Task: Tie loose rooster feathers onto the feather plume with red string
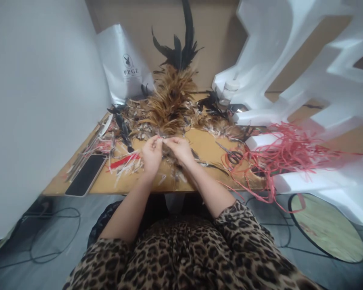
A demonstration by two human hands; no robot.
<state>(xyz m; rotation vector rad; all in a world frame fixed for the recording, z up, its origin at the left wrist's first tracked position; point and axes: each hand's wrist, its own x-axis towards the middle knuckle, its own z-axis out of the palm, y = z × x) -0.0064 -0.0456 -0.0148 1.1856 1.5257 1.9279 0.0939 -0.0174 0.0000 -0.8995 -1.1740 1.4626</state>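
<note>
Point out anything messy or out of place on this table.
The red strands look untidy: they lie in a loose tangle at the right, some hanging past the front edge of the table. The phone also looks precarious, its near end at that edge.

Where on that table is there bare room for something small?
The largest bare patch of table lies right of the right hand, bordered by feathers behind and scissors to the right. A narrower one runs along the front edge, between the phone and the left forearm. Feathers crowd the back; red strands crowd the right end.
</note>
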